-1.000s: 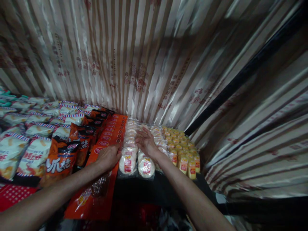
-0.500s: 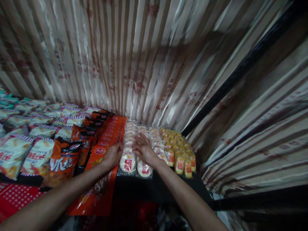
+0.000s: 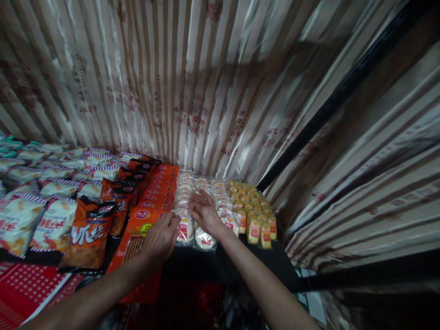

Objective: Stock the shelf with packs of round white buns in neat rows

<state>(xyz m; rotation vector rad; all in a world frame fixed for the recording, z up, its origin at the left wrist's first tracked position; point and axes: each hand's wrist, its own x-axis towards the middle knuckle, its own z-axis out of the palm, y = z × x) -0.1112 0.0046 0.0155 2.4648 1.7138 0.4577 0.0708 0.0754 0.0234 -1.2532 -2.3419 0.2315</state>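
Observation:
My left hand [image 3: 161, 236] is closed, fingers curled, over the right edge of the front orange snack packet [image 3: 134, 238]. Whatever its fingertips pinch is hidden. Right beside them are clear-wrapped round white crackers [image 3: 184, 228] with red labels, lined up in rows. My right hand [image 3: 206, 211] lies over the middle row with its fingers stretched out and a little apart, touching or just above the wrapped crackers. Below it, a round white cracker [image 3: 205, 239] shows at the front of that row.
Small yellow wrapped cakes [image 3: 253, 230] stand in rows to the right. On the left are orange-and-black snack bags [image 3: 88, 236] and white snack bags [image 3: 53, 223]. A striped plastic curtain [image 3: 192, 82] hangs behind, and a dark pole [image 3: 309, 123] slants across the right.
My left hand has moved down and slightly toward me. The front orange packet's printed face shows more, and its lower end sits differently. My right hand stays nearly in place.

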